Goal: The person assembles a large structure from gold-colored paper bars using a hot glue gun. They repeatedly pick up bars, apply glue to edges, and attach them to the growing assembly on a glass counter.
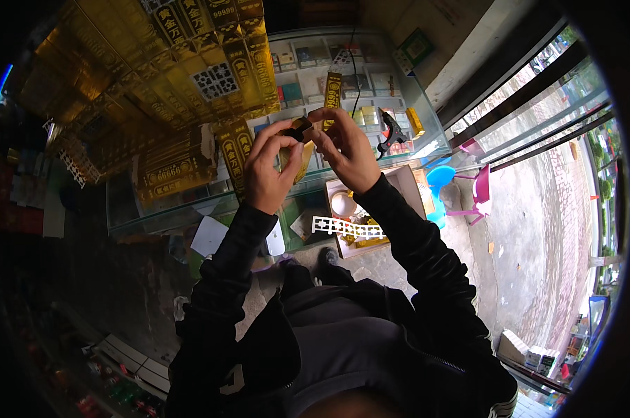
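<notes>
Both hands are up over the glass counter (pixel 430 139), working on a small dark piece (pixel 301 130) held between them. The left hand (pixel 267 171) pinches it with bent fingers and thumb; the right hand (pixel 350 152) has thumb and forefinger narrowed on its other end. It looks stiff and flat-sided, and its long axis runs roughly left to right, from one set of fingertips to the other. Fingers cover much of it, so its full outline and which end is the front can't be told.

Just below, a shiny gold box (pixel 304 161) shows between the hands, partly hidden by the left one. To the far left rises a stack of gold boxes (pixel 168 73), mirror-bright and square-edged, its far end cut off by the dark rim. A slim gold carton (pixel 333 90) lies beyond the hands, pointing far to near. On the right of the glass sits a black tool (pixel 390 134), curved, its exact kind hard to make out. Nearer, an open cardboard box (pixel 407 181) holds a round tape roll (pixel 343 203); a white strip (pixel 343 227) with cut-out holes lies across it, its right end hidden by the sleeve (pixel 416 258).
</notes>
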Action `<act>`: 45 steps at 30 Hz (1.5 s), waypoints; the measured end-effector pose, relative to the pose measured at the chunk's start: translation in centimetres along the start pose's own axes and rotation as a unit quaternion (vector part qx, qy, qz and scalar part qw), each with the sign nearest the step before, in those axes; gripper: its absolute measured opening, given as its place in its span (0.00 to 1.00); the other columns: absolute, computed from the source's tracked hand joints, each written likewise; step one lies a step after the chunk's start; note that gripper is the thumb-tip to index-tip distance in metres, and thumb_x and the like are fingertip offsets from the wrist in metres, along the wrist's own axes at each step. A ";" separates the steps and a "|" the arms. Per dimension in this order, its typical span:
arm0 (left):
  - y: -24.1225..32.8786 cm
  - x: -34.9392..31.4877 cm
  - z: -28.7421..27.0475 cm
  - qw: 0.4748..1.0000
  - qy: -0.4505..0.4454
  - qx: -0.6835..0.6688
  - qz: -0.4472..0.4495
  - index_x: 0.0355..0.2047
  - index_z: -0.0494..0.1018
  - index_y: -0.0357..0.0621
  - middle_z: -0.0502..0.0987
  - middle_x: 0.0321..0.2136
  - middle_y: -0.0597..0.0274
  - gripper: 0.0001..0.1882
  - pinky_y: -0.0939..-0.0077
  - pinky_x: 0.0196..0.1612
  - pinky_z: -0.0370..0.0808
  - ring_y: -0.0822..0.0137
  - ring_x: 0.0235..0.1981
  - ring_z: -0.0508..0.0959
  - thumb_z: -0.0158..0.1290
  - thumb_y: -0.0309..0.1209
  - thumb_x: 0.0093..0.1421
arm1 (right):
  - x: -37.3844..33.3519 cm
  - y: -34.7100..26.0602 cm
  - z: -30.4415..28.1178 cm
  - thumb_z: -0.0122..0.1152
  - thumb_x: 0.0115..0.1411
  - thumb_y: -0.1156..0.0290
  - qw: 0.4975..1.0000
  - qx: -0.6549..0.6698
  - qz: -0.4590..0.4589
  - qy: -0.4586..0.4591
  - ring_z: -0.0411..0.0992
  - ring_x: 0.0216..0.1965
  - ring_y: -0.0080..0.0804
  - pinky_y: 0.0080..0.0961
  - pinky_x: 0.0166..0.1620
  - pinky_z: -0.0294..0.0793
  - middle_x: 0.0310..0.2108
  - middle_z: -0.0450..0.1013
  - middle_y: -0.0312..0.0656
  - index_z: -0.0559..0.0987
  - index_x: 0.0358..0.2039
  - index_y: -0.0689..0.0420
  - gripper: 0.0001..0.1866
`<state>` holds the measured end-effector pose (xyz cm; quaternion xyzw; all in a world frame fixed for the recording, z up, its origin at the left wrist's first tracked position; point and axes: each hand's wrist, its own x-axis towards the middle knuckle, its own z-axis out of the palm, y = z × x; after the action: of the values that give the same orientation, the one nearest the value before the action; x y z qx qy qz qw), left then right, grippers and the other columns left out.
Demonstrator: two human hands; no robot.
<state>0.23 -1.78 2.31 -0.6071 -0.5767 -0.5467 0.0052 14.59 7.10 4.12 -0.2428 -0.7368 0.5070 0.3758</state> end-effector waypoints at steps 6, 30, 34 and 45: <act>0.2 0.0 0.3 1.000 0.018 -0.001 0.015 0.37 0.74 0.40 0.76 0.46 0.55 0.09 0.67 0.49 0.74 0.57 0.47 0.77 0.58 0.21 0.54 | 0.6 1.3 0.7 0.59 0.59 0.72 0.998 0.040 0.054 0.006 0.71 0.27 0.22 0.18 0.30 0.69 0.38 0.73 0.40 0.70 0.46 0.63 0.16; -1.2 -1.3 1.2 0.996 0.005 -0.066 0.066 0.50 0.62 0.39 0.67 0.51 0.51 0.31 0.68 0.50 0.74 0.54 0.51 0.73 0.65 0.21 0.48 | 1.2 0.9 -0.7 0.56 0.63 0.74 0.995 -0.064 -0.005 -0.080 0.73 0.38 0.20 0.19 0.43 0.74 0.38 0.74 0.37 0.72 0.47 0.63 0.12; -1.4 -2.0 1.8 0.996 -0.006 -0.088 0.026 0.53 0.61 0.39 0.67 0.52 0.50 0.34 0.68 0.50 0.74 0.54 0.52 0.73 0.65 0.22 0.48 | 1.1 1.0 -1.2 0.55 0.64 0.75 0.993 0.000 0.044 -0.105 0.73 0.41 0.21 0.19 0.45 0.74 0.41 0.73 0.37 0.71 0.49 0.62 0.13; -1.3 -3.7 2.3 0.997 -0.054 0.025 -0.040 0.58 0.62 0.43 0.75 0.45 0.46 0.33 0.65 0.44 0.77 0.50 0.45 0.78 0.62 0.31 0.53 | 1.2 1.3 -1.8 0.60 0.61 0.69 0.992 -0.088 -0.029 -0.081 0.74 0.30 0.24 0.21 0.33 0.72 0.38 0.76 0.40 0.73 0.49 0.59 0.17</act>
<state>1.81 -2.39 -1.88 -0.6121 -0.6136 -0.4978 -0.0326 15.33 9.49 3.64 -0.2115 -0.8134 0.4467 0.3069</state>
